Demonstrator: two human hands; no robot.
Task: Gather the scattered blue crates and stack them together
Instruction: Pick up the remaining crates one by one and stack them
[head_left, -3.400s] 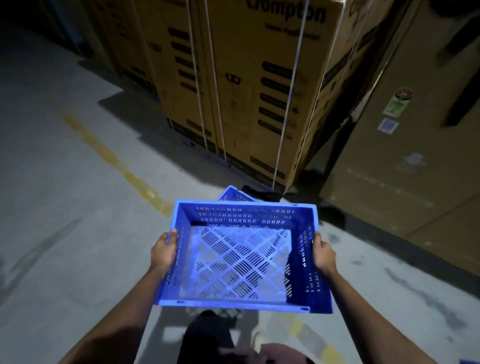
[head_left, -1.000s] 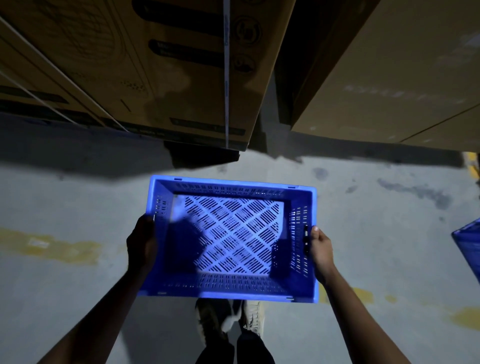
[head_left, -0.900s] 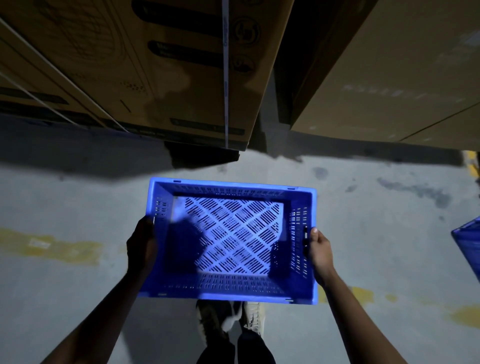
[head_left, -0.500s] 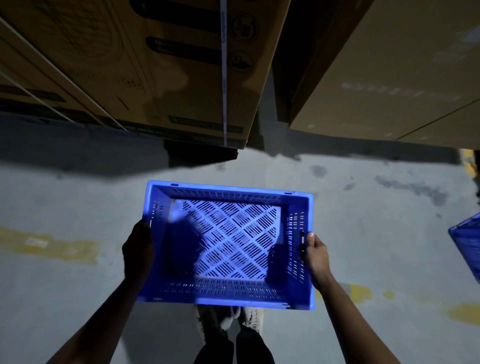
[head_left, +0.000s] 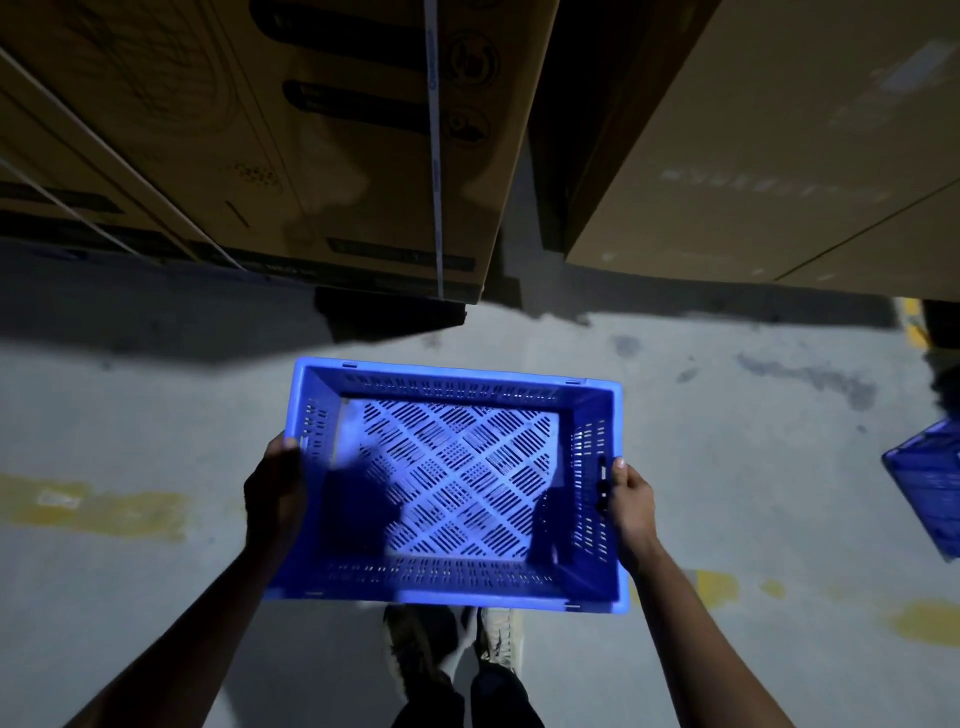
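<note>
I hold an empty blue slotted crate (head_left: 457, 387) level in front of me, over the grey floor. My left hand (head_left: 275, 493) grips its left wall and my right hand (head_left: 631, 499) grips its right wall near the handle slot. A second blue crate (head_left: 930, 488) lies on the floor at the right edge of the view, cut off by the frame. Whether another crate sits under the one I hold is hidden.
Tall cardboard cartons (head_left: 291, 130) with white straps stand close ahead, and plain cartons (head_left: 779, 156) to the right, with a dark gap between. Worn yellow floor marks (head_left: 93, 504) cross the concrete. My shoes (head_left: 452, 649) show below the crate.
Since 3.4 s ago I have stepped up to the cartons and my view tilted down; the crate seen behind mine is out of sight. In the last second the crate sank slightly lower.
</note>
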